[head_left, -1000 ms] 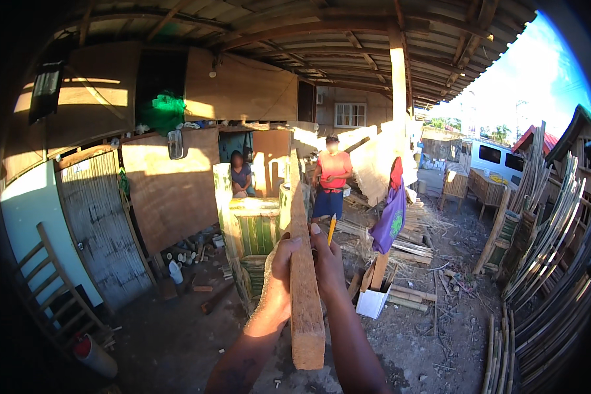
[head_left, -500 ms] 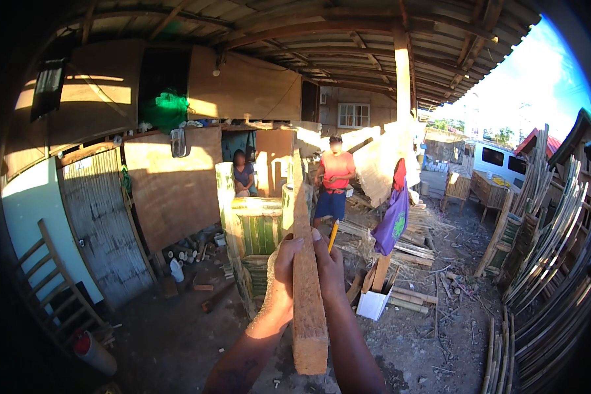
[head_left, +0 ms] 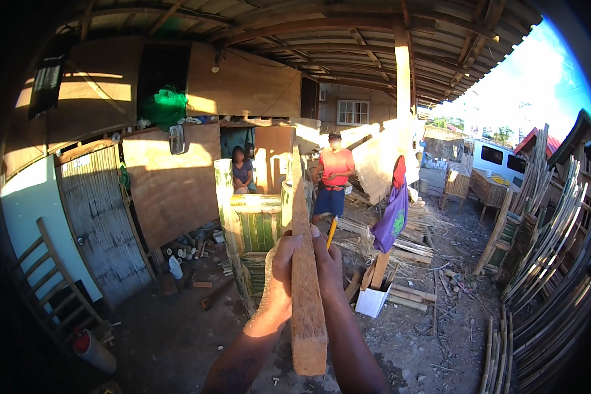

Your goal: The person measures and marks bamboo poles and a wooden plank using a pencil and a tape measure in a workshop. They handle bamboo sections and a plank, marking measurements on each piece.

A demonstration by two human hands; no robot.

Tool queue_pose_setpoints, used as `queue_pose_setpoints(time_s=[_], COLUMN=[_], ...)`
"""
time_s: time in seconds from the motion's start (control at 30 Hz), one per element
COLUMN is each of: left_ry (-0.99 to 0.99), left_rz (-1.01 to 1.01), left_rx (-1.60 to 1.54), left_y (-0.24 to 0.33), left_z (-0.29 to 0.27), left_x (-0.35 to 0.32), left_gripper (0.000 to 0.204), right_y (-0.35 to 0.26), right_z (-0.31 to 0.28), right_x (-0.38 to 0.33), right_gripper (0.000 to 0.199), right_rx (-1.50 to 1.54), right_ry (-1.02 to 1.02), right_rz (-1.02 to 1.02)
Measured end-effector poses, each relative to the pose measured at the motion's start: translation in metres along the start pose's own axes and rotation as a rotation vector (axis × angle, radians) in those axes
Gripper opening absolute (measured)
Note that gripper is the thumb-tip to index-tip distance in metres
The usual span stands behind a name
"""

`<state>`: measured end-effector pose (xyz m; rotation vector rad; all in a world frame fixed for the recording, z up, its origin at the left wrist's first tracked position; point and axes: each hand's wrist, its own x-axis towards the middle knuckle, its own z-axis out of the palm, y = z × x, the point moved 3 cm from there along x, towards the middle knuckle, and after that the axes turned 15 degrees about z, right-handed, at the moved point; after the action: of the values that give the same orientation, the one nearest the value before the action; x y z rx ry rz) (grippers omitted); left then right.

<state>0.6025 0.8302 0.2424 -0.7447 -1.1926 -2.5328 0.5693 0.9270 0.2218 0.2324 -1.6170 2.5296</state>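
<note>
Dirt yard (head_left: 433,358); your left hand (head_left: 282,264), right hand (head_left: 329,266) clamp squared brown timber (head_left: 307,305) by sides; likely stiff, hefty; hold mid-length.

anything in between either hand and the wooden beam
Nothing visible: the left hand and right hand hold the wooden beam from its two sides. The yellow pencil sticks up right of it, not between.
</note>
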Motion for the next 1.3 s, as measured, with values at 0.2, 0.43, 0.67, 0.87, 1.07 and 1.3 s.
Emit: queue_pose_setpoints(time_s=[0.2, 0.43, 0.67, 0.87, 1.07, 1.3], left_ry=[-0.024, -0.002, -0.032, -0.088, -0.059, -0.063], left_rz=[0.219, 0.038, 0.067, 0.195, 0.122, 0.034], left_rx=[0.038, 0.005, -0.029, 0.063, 0.013, -0.071], left_y=[0.0, 0.005, 0.002, 0.009, 0.008, 0.003], left_z=[-0.001, -0.005, -0.005, -0.003, -0.002, -0.005], left_x=[-0.006, -0.004, 0.0, -0.003, -0.003, 0.002], left_gripper=[0.036, 0.038, 0.04, 0.04, 0.04, 0.041], right_y=[0.001, 0.005, -0.003, -0.006, -0.004, 0.0], right_z=[0.008, 0.008, 0.005, 0.007, 0.005, 0.004], right_x=[-0.002, 0.0, -0.005, -0.007, -0.007, -0.005], right_gripper=[0.052, 0.053, 0.051, 0.052, 0.053, 0.054], right_rx=[0.029, 0.001, -0.106, -0.177, -0.168, -0.15], right_ry=[-0.012, 0.034, 0.05, 0.087, 0.067, 0.046], right_rz=[-0.004, 0.004, -0.019, -0.054, -0.023, -0.085])
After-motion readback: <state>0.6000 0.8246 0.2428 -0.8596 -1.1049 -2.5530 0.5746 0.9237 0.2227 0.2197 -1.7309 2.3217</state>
